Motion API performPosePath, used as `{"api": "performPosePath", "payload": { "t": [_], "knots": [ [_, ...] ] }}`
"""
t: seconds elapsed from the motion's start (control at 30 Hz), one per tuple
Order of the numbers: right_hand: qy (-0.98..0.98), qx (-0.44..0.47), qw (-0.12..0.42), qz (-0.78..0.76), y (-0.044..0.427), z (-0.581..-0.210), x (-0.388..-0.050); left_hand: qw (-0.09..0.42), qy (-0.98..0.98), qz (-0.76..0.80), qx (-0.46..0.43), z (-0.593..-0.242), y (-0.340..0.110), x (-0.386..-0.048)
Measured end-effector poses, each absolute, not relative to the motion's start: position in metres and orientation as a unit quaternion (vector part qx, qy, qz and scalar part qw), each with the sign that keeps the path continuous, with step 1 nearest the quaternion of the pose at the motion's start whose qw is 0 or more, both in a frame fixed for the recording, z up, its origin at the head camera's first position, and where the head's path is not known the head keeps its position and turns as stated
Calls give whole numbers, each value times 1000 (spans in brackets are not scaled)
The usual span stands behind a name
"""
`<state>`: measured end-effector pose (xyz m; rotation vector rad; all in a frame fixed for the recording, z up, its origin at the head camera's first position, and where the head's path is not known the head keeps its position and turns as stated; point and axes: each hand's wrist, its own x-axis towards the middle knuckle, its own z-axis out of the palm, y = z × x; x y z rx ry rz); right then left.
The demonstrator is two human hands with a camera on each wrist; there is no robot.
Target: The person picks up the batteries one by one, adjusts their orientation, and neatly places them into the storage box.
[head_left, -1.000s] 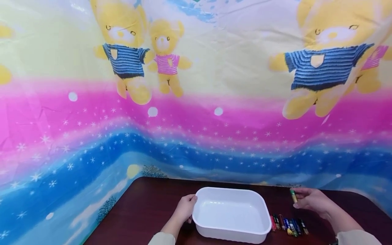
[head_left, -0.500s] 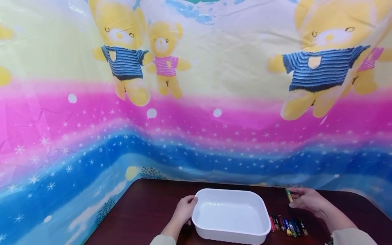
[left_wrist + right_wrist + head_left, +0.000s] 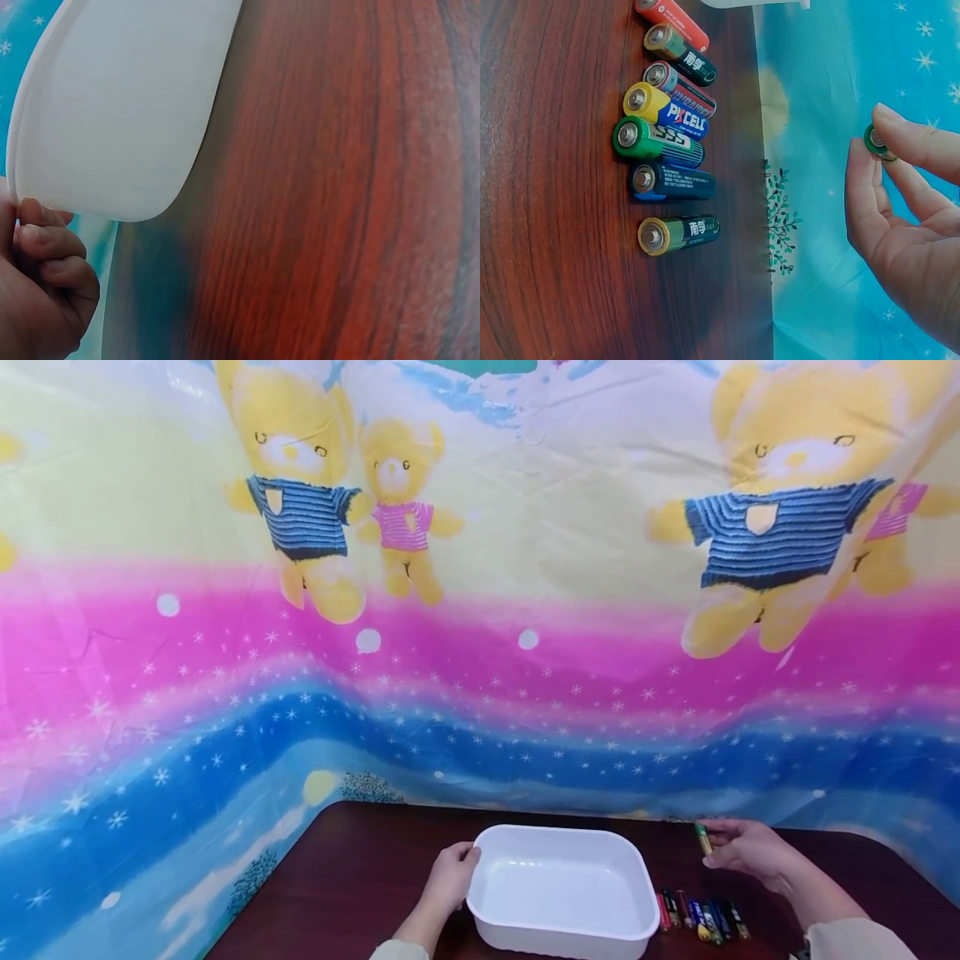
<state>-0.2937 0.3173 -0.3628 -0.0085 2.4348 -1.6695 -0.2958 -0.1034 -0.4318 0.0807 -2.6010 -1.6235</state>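
Note:
A white basin (image 3: 562, 893) stands on the dark table, its inside bare. My left hand (image 3: 448, 881) grips the basin's left rim; in the left wrist view the fingers of that hand (image 3: 49, 277) curl at the rim of the basin (image 3: 120, 112). Off to the right, my right hand (image 3: 757, 856) pinches a green-and-gold battery (image 3: 703, 841) above the table. The right wrist view has this battery's green end (image 3: 876, 139) between thumb and fingertips of the right hand (image 3: 915, 217). Below lies a row of several batteries (image 3: 667, 141), red, yellow-blue, green and black among them.
The dark wooden table (image 3: 360, 860) extends left of the basin and right of the battery row. Behind it hangs a printed cloth (image 3: 480, 693) with bears and snowflakes, close to the table's back edge.
My right hand has moved slightly left with the battery held. The left hand keeps its grip on the basin, and the whole head view has shifted a little.

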Motion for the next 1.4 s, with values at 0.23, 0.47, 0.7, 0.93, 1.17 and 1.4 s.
{"api": "performPosePath", "payload": {
  "t": [0.23,0.47,0.7,0.93,1.17,1.4],
  "knots": [
    [816,-5,94,-571,313,-364,-296,68,-850,-522,15,-432,-102,-294],
    [823,-17,89,-561,308,-362,-298,99,-850,-517,-2,-434,-104,-294],
    [833,-24,93,-545,301,-356,-301,100,-850,-518,-3,-434,-104,-295],
    [830,-31,91,-549,295,-351,-305,105,-850,-517,3,-433,-103,-295],
    [825,-34,83,-557,291,-352,-304,95,-853,-513,-4,-434,-101,-297],
    [829,-34,82,-551,284,-350,-305,100,-856,-506,-7,-435,-101,-298]
  ]
}}
